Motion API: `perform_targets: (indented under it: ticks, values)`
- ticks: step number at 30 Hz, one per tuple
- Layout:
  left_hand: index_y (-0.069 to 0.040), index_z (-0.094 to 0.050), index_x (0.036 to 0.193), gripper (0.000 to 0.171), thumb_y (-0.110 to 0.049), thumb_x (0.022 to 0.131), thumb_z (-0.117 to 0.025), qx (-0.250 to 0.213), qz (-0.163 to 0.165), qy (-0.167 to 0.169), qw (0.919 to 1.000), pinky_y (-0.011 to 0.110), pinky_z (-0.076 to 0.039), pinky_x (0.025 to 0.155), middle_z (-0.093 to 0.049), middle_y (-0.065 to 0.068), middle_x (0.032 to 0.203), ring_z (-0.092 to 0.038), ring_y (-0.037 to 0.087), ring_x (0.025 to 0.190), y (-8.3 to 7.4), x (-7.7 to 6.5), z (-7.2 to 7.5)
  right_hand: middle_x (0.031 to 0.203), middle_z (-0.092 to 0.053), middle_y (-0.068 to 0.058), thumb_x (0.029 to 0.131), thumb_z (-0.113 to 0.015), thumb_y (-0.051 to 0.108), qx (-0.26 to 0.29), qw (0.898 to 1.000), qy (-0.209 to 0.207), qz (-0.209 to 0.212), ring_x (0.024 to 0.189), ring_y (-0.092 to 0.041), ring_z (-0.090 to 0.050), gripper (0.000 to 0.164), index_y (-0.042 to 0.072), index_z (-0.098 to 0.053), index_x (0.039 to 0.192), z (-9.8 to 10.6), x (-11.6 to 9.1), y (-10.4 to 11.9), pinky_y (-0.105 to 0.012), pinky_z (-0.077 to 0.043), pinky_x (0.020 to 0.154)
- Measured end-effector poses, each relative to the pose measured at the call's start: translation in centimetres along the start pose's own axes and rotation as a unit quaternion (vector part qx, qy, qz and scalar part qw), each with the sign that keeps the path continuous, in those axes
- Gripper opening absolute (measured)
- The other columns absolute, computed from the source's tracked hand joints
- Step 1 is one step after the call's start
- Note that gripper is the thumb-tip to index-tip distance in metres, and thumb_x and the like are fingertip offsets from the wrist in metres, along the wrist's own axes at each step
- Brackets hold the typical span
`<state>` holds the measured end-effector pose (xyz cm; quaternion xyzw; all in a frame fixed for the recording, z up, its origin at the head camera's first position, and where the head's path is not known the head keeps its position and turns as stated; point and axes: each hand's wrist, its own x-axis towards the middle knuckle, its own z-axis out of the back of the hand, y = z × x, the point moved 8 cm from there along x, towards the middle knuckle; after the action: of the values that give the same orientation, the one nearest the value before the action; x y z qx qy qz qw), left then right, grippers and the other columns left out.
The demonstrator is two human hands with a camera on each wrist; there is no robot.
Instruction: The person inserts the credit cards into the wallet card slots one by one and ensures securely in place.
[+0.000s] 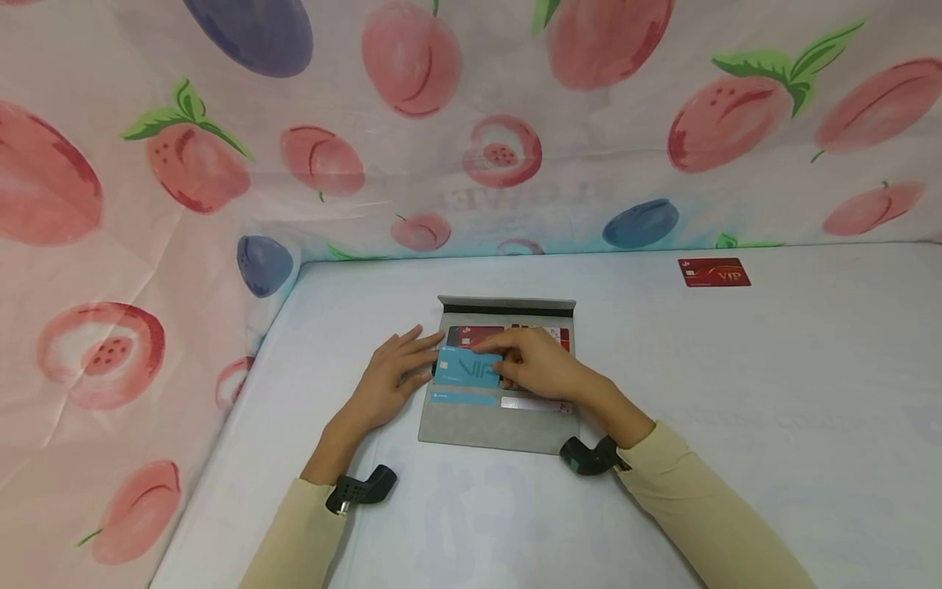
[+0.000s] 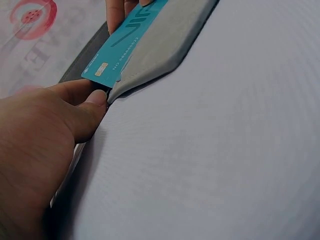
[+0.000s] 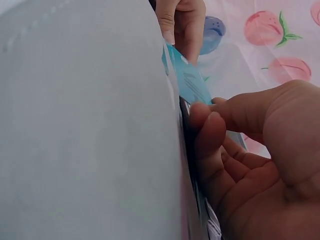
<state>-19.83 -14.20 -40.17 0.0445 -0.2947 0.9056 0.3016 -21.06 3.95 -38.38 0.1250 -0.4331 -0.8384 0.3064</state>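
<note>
A grey card holder (image 1: 471, 429) lies unfolded on the white surface, with several cards in its pockets. My right hand (image 1: 540, 360) pinches a light blue VIP card (image 1: 464, 368) by its right end, between thumb and fingers. The card overlaps the holder's left pocket column; in the left wrist view its lower long edge meets the grey pocket edge. At the holder's left edge is my left hand (image 1: 390, 376), fingers spread and fairly straight. Its thumb (image 2: 95, 100) touches the holder's corner beside the card. A red card (image 1: 474, 334) shows partly in a pocket above.
Another red VIP card (image 1: 714, 272) lies apart at the back right. A blue card strip (image 1: 464, 398) and a silvery strip (image 1: 533, 405) show in the holder's lower pockets. Fruit-patterned cloth (image 1: 412, 164) rises behind and to the left of the surface.
</note>
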Motion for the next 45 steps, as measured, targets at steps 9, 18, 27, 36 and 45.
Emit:
perform_targets:
  ticks: [9, 18, 27, 36, 45]
  values:
    - [-0.012, -0.053, 0.138, 0.046, -0.013, 0.093, -0.062, 0.004, 0.012, 0.006, 0.9999, 0.051, -0.014, 0.113, -0.045, 0.001, 0.145, -0.025, 0.027, 0.141, 0.0, 0.1, 0.0, 0.099, -0.069, -0.005, 0.093, -0.056, 0.000, -0.023, 1.000, -0.005, 0.003, 0.056, -0.008, -0.057, 0.036, 0.011, -0.065, 0.125, -0.2, 0.0, 0.4, -0.026, -0.049, 0.057]
    - [-0.013, -0.053, 0.138, 0.047, -0.012, 0.092, -0.063, 0.005, 0.016, 0.005, 0.9998, 0.050, -0.013, 0.114, -0.045, 0.000, 0.145, -0.025, 0.028, 0.141, -0.1, 0.1, 0.0, 0.119, -0.064, -0.004, 0.094, -0.055, 0.002, -0.041, 0.999, 0.002, -0.010, 0.055, -0.009, -0.056, 0.035, 0.014, -0.065, 0.126, -0.2, 0.1, 0.2, -0.027, -0.047, 0.057]
    - [-0.012, -0.055, 0.137, 0.046, -0.011, 0.091, -0.063, -0.004, 0.007, 0.002, 1.0000, 0.052, -0.014, 0.113, -0.046, 0.002, 0.145, -0.027, 0.029, 0.140, -0.2, 0.1, 0.1, 0.121, -0.064, -0.008, 0.094, -0.055, 0.000, -0.061, 0.998, -0.011, 0.013, 0.076, -0.014, -0.056, 0.034, 0.008, -0.065, 0.125, -0.5, 0.2, 0.9, -0.027, -0.045, 0.066]
    - [-0.011, -0.054, 0.137, 0.047, -0.010, 0.091, -0.064, -0.005, 0.007, -0.002, 1.0000, 0.053, -0.014, 0.113, -0.046, 0.003, 0.145, -0.027, 0.030, 0.140, -0.1, 0.0, 0.1, 0.124, -0.062, -0.008, 0.094, -0.055, 0.000, -0.100, 0.995, -0.008, 0.023, 0.115, -0.022, -0.056, 0.034, 0.009, -0.065, 0.124, -0.8, 0.2, 1.4, -0.039, -0.046, 0.095]
    - [-0.011, -0.055, 0.136, 0.046, -0.009, 0.091, -0.064, -0.011, 0.000, -0.004, 0.9999, 0.053, -0.014, 0.113, -0.046, 0.002, 0.144, -0.027, 0.030, 0.140, -0.3, 0.1, 0.1, 0.121, -0.063, -0.008, 0.093, -0.060, 0.004, -0.124, 0.992, -0.004, 0.017, 0.111, -0.024, -0.057, 0.033, 0.010, -0.066, 0.124, -0.9, -0.1, 1.3, -0.041, -0.046, 0.095]
